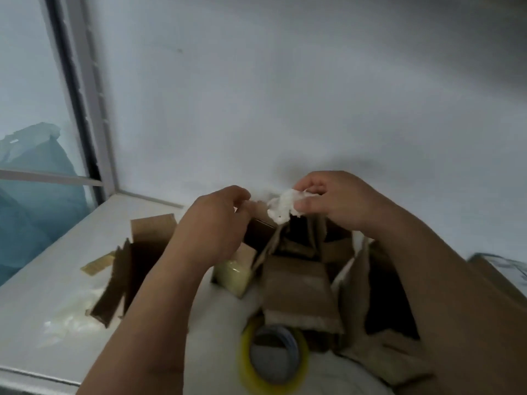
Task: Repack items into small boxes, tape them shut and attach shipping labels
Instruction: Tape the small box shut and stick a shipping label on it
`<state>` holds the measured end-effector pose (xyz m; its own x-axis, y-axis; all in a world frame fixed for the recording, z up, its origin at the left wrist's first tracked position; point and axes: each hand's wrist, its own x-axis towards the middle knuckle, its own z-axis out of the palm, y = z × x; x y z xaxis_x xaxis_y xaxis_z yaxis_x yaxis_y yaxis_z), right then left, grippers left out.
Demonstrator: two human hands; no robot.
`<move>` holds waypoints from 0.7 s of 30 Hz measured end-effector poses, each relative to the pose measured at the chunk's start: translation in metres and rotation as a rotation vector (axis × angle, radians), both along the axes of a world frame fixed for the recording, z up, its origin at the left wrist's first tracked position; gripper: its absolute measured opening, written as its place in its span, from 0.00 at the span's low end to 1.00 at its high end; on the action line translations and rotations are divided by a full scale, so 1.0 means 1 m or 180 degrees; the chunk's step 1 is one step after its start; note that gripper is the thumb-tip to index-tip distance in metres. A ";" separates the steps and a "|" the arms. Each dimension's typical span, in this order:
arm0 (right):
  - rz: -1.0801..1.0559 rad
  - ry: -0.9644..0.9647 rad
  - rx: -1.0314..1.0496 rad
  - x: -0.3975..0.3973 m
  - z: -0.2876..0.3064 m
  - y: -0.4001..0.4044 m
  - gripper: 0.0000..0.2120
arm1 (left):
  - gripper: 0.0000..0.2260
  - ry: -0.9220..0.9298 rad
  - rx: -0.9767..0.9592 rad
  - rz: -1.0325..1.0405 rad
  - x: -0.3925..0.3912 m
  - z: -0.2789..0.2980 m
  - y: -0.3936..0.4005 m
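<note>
Pinching a crumpled wad of white paper point(283, 205) between thumb and curled fingers, the right hand point(335, 199) holds it above an open cardboard box point(296, 283) in the middle of the white table point(37, 309). The left hand point(216, 220) is curled close beside it, its fingertips at the box's raised flap, though blur hides exactly what they grip. Both forearms cross the foreground and cover much of the box. A pale yellow wrapped item point(232, 276) sits just left of the box, under the left wrist. Further left stands another open carton point(134, 263), with a strip of tan tape point(97, 263) and clear plastic wrap point(71, 317) beside it. A roll of yellow-rimmed packing tape point(273, 354) lies nearest the camera. Behind the window glass at far left is a blue bag point(34, 178).
</note>
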<state>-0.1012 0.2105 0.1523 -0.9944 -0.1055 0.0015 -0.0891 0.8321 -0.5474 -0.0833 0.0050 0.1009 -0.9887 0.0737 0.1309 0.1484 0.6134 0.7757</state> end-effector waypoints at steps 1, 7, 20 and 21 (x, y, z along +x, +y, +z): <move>-0.0107 0.0085 -0.0036 0.020 0.003 0.018 0.10 | 0.13 0.0051 -0.0041 -0.0150 0.010 0.004 0.016; -0.0795 0.0296 -0.0177 0.127 -0.006 0.114 0.10 | 0.12 0.0482 -0.0043 -0.0868 0.068 0.007 0.117; -0.1663 0.0374 -0.0274 0.193 -0.068 0.222 0.10 | 0.14 0.0629 -0.0146 -0.2034 0.117 -0.014 0.267; -0.1645 0.0368 -0.0197 0.192 -0.070 0.228 0.09 | 0.16 0.0540 -0.0160 -0.2119 0.121 -0.015 0.275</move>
